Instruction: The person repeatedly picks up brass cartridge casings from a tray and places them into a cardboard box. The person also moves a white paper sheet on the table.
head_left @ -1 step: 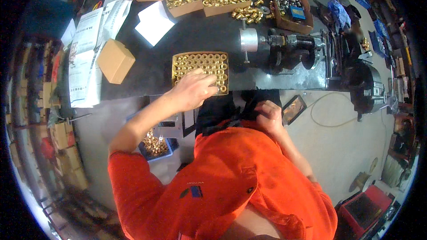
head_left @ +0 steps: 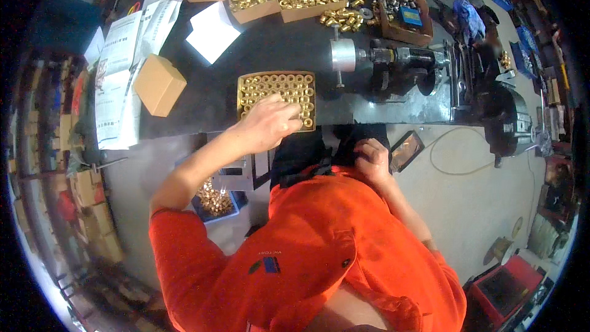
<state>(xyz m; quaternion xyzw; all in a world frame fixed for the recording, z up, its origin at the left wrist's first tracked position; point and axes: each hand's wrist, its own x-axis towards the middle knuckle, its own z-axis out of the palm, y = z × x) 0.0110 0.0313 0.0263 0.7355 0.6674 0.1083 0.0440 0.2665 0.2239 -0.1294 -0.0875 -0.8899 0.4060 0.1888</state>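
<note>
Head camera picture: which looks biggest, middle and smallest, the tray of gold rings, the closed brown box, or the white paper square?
1. Tray of gold rings.
2-3. White paper square and closed brown box: look alike, so unranked.

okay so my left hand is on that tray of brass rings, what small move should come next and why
Probably ease the left hand toward the tray's near right corner and press the rings level. The fingers already rest there, rows look full, and the right hand sits idle below the bench edge.

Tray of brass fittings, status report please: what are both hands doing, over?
Left hand on tray of brass fittings, fingers curled over its near rows. Right hand down at lap, off the bench. Small motor beside tray, apart.
</note>
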